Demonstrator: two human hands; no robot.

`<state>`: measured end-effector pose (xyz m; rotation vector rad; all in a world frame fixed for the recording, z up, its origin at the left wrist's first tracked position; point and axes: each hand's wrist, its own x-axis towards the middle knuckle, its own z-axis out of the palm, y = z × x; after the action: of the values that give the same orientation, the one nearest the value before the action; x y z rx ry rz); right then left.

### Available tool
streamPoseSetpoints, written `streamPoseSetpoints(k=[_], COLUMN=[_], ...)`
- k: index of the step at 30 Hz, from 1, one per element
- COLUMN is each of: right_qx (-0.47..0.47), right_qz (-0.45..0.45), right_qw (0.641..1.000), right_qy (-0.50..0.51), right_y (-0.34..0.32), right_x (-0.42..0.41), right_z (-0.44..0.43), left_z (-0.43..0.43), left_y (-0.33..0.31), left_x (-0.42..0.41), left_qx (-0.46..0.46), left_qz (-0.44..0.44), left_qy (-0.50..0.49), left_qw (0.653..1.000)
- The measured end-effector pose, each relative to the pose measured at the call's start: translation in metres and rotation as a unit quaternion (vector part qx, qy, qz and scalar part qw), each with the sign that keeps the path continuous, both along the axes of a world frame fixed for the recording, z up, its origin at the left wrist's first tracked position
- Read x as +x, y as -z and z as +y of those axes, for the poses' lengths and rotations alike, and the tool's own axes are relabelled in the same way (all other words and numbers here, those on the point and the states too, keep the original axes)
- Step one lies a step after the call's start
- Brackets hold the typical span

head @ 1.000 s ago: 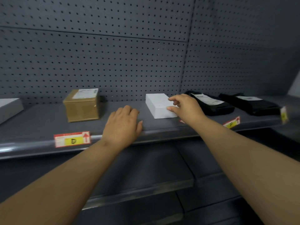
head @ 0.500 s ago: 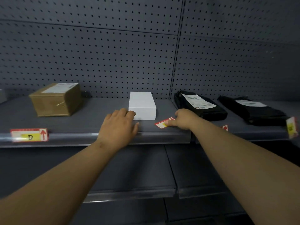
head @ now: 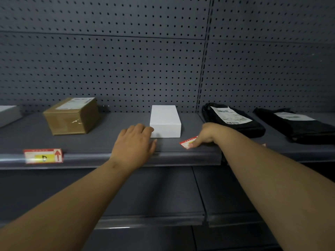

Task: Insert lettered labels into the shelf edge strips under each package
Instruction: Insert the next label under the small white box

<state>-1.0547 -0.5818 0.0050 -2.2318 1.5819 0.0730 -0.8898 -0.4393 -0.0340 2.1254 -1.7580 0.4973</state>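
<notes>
Right of centre in the frame, the right hand (head: pixel 204 134) pinches a red-and-white label (head: pixel 188 142) at the shelf's front lip, its grip closed on the label's right end; the label lies tilted, not yet seated in the shelf edge strip (head: pixel 181 157) below the white box (head: pixel 165 121). It is probably held low and flat so that its lower edge can slide into the strip's channel. The left hand (head: pixel 135 143) rests palm-down on the shelf just left of the box, fingers spread and holding nothing, likely to steady the reach.

At lower left, a label marked D (head: pixel 43 156) already sits in the strip beneath the brown cardboard package (head: pixel 71 115). Two black mailer bags (head: pixel 233 120) lie to the right. The join between shelf sections just right of the hand limits how far the label can shift.
</notes>
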Motion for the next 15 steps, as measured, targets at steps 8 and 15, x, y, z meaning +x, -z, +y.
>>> streamPoseSetpoints(k=[8, 15], right_qx=[-0.056, -0.037], right_qz=[-0.105, -0.372], right_qw=[0.989, 0.924], right_qy=[0.085, 0.083], right_y=[0.008, 0.004], right_x=[-0.007, -0.015], right_z=[-0.001, 0.012], left_z=[0.008, 0.026], left_y=[0.001, 0.008], left_x=[0.007, 0.010], left_qx=[-0.009, -0.019], left_qz=[-0.018, -0.032], left_qy=[0.007, 0.023], left_qw=[1.000, 0.999])
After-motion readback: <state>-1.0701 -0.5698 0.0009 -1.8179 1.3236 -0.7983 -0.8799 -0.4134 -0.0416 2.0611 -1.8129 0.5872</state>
